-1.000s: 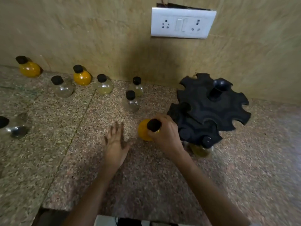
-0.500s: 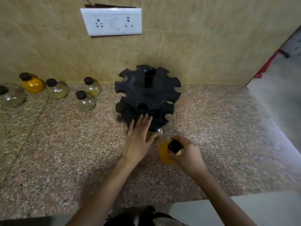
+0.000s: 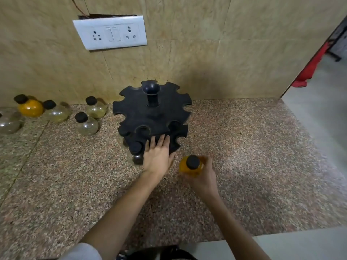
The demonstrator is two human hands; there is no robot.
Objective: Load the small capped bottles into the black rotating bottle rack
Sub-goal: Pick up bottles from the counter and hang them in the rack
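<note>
Rack (image 3: pixel 152 113): black, with two notched tiers round a central post, standing on the speckled surface (image 3: pixel 244 147) close against the tiled wall. Left hand (image 3: pixel 157 156): fingers straight and close together, laid flat on the near edge of the lower tier. Right hand (image 3: pixel 204 177): fingers curled round an orange bottle (image 3: pixel 190 167) with a black cap, held upright just right of the left hand, near the front of the rack and outside its notches; whether it touches the surface cannot be told. One loaded bottle (image 3: pixel 136 152) sits in a lower-tier notch just left of the left hand. Spare bottles (image 3: pixel 87 125) stand on the surface left of the rack, five in view: one orange, the rest clear or pale. A white socket plate (image 3: pixel 110 32) is fixed to the wall above.
</note>
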